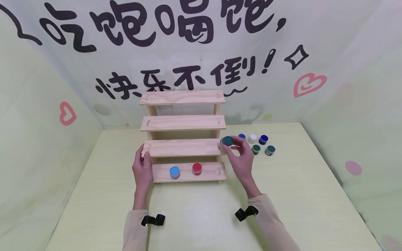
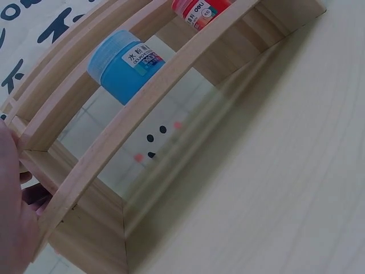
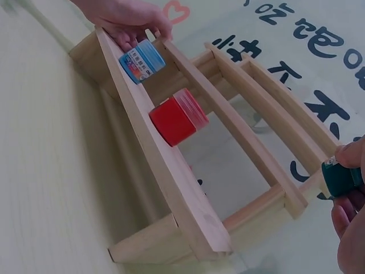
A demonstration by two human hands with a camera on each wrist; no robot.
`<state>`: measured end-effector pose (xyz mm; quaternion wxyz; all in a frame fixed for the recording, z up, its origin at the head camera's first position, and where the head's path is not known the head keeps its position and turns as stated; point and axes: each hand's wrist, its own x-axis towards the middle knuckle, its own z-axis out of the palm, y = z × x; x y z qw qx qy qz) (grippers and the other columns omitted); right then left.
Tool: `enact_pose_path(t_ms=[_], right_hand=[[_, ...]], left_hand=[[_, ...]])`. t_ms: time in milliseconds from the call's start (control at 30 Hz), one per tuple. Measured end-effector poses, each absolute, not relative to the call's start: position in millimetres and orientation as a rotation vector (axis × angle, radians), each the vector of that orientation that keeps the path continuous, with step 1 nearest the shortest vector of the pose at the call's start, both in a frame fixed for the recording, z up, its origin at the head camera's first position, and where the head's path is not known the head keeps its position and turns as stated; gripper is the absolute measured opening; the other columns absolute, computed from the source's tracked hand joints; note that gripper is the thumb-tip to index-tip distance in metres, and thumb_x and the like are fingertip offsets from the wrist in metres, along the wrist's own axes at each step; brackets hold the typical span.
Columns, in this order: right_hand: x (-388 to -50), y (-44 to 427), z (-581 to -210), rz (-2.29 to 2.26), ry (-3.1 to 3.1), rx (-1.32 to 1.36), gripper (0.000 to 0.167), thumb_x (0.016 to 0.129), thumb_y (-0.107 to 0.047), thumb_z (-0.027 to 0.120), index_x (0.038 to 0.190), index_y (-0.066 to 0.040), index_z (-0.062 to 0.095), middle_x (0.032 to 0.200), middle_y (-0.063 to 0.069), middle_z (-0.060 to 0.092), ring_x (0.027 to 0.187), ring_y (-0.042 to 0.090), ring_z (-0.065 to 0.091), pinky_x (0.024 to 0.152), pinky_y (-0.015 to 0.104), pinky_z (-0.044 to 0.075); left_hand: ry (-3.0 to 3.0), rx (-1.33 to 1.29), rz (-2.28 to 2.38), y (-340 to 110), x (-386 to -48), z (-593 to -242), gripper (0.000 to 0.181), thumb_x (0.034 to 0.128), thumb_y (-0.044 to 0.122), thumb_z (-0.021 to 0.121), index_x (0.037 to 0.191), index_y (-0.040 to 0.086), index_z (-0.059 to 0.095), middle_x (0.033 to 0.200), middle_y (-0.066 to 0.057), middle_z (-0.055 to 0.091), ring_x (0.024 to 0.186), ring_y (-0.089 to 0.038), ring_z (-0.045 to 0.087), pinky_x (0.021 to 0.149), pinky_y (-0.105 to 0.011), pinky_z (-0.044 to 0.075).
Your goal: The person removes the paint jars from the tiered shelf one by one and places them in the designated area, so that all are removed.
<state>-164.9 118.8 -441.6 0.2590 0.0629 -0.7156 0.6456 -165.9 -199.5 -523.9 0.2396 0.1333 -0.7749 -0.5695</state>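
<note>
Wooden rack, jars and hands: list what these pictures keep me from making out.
Head view: the blue jar left of the white jar, partly hidden by the right hand.
Head view: any print on the rightmost jar, too small to read.
Left wrist view: the red jar, cut off by the top edge; the left hand, cut off by the left edge.
Right wrist view: the held dark green jar, partly covered by the right hand.

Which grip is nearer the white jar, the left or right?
Right. The right grip, pinching a dark green jar, is in front and left of the white jar; the left grip is at the left end of the wooden rack.
</note>
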Motion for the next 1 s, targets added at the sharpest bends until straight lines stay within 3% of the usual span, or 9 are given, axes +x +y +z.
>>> enact_pose_path(t_ms=[267, 600, 767, 1000], right_hand=[[-167, 143, -443, 1.76, -1.964, 0.044, 0.039, 0.083, 0.009, 0.077, 0.118, 0.016, 0.061, 0.111, 0.028, 0.065, 0.09, 0.01, 0.064, 0.077, 0.012, 0.052], [-165, 174, -450, 1.651, -2.122, -0.12, 0.041, 0.084, 0.002, 0.078, 0.121, 0.012, 0.063, 0.113, 0.029, 0.068, 0.09, 0.01, 0.065, 0.076, 0.01, 0.051], [-171, 191, -475, 1.626, -2.182, -0.195, 0.042, 0.084, 0.0, 0.079, 0.122, 0.009, 0.063, 0.115, 0.026, 0.068, 0.093, 0.013, 0.063, 0.076, 0.009, 0.05], [-173, 204, -505, 1.613, -2.298, -0.305, 0.041, 0.084, -0.005, 0.081, 0.12, 0.005, 0.065, 0.116, 0.025, 0.068, 0.085, -0.005, 0.059, 0.073, 0.005, 0.049]], left_hand=[[-2.127, 0.388, -1.563, -198, -159, -519, 0.04, 0.1067, 0.032, 0.048, 0.145, 0.023, 0.056, 0.072, -0.003, 0.051, 0.061, -0.005, 0.045, 0.054, -0.021, 0.039], [-2.105, 0.343, -1.594, -199, -164, -521, 0.042, 0.1064, 0.029, 0.05, 0.146, 0.017, 0.055, 0.071, 0.002, 0.049, 0.06, -0.005, 0.044, 0.053, -0.021, 0.038], [-2.096, 0.336, -1.598, -199, -166, -523, 0.04, 0.1066, 0.03, 0.05, 0.145, 0.02, 0.056, 0.071, 0.004, 0.048, 0.06, -0.005, 0.044, 0.053, -0.021, 0.038], [-2.101, 0.364, -1.59, -200, -166, -525, 0.04, 0.1063, 0.034, 0.05, 0.144, 0.024, 0.057, 0.071, 0.004, 0.048, 0.06, -0.007, 0.043, 0.053, -0.022, 0.038]])
